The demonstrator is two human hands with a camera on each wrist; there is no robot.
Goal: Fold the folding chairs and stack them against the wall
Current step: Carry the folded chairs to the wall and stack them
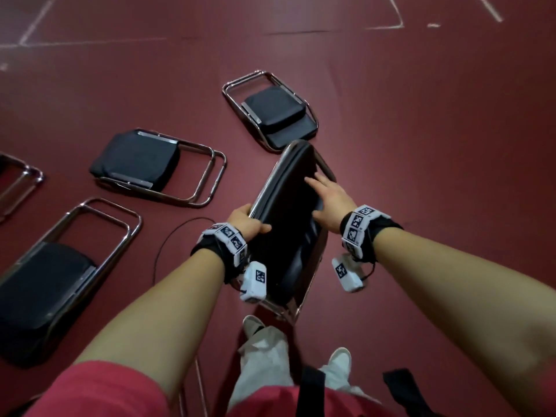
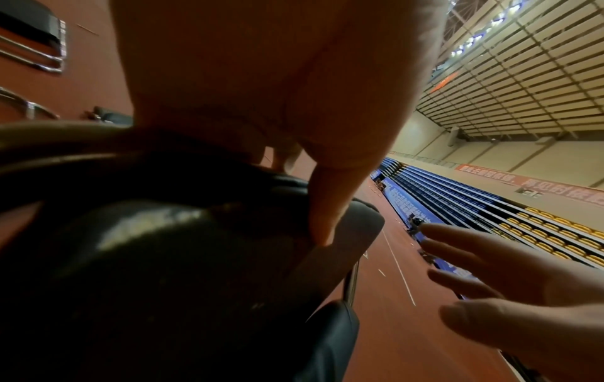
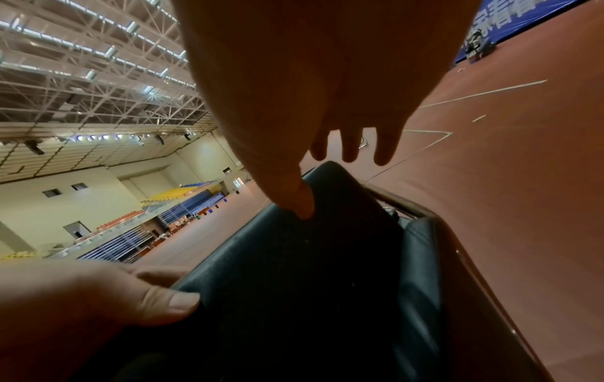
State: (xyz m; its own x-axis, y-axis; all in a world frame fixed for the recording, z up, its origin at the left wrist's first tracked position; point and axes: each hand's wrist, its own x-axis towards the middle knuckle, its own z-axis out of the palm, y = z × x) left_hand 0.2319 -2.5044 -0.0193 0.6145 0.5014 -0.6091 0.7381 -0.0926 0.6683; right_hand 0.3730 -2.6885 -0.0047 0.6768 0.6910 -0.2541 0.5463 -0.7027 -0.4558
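I hold a black padded folding chair [image 1: 288, 236] with a chrome frame, tilted in front of me above the red floor. My left hand [image 1: 248, 222] grips its left edge, fingers curled under and thumb on top of the pad [image 2: 163, 258]. My right hand [image 1: 326, 197] lies on the black pad with straight, spread fingers; in the right wrist view its thumb touches the pad [image 3: 294, 284]. Three folded chairs lie flat on the floor: one ahead [image 1: 279, 112], one to the left [image 1: 150, 164], one near left [image 1: 54, 272].
Part of another chair frame [image 1: 18, 179] shows at the far left edge. A thin black cable [image 1: 168, 245] loops on the floor by my left wrist. My white shoes [image 1: 340, 359] stand below the chair. Bleachers [image 2: 490, 206] and a hall wall [image 3: 81, 206] are far off.
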